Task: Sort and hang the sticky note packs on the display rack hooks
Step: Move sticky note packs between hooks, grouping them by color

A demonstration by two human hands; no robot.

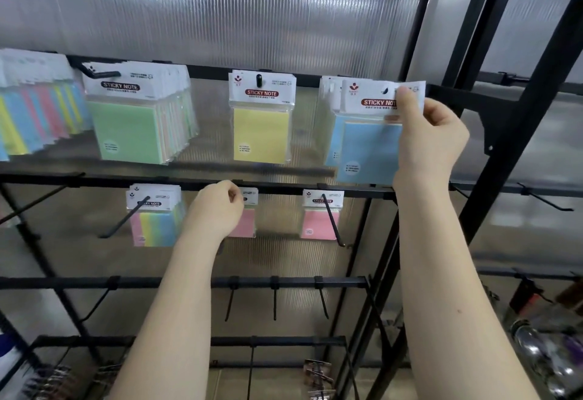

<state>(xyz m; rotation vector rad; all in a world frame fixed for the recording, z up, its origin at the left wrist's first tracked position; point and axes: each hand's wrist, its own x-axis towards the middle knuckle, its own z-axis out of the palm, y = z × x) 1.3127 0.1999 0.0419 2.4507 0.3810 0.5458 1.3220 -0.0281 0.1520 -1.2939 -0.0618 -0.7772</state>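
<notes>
From the head view I see my right hand (432, 138) up at the top rail of the display rack (347, 193), its fingers (405, 97) pinched on the white header card of a blue sticky note pack (369, 150). The pack hangs flat and upright, long axis vertical, header at the top, directly left of my right palm. Its punched hole sits just left of my fingertips, and a dark sliver there looks like the tip of the hook. I cannot tell whether the hole is already threaded over it. More blue packs (331, 134) hang just behind it on the same hook.

My left hand (217, 207) is lower, at the second rail, with its fingers curled at the header of a pink pack (246, 220). It hides most of that card, so I judge it grips the pack but cannot see the contact clearly. Another pink pack (320, 220) hangs on the next hook to the right, a multicolour pack (154, 223) to the left.

On the top rail a yellow pack (261, 128) hangs alone on its hook, and a thick row fronted by a green pack (126, 128) hangs to its left.

The coming move turns on that hole against the hook tip: my right hand is the nearer one, and I judge the pack must slide straight back along the hook's axis, away from me.
</notes>
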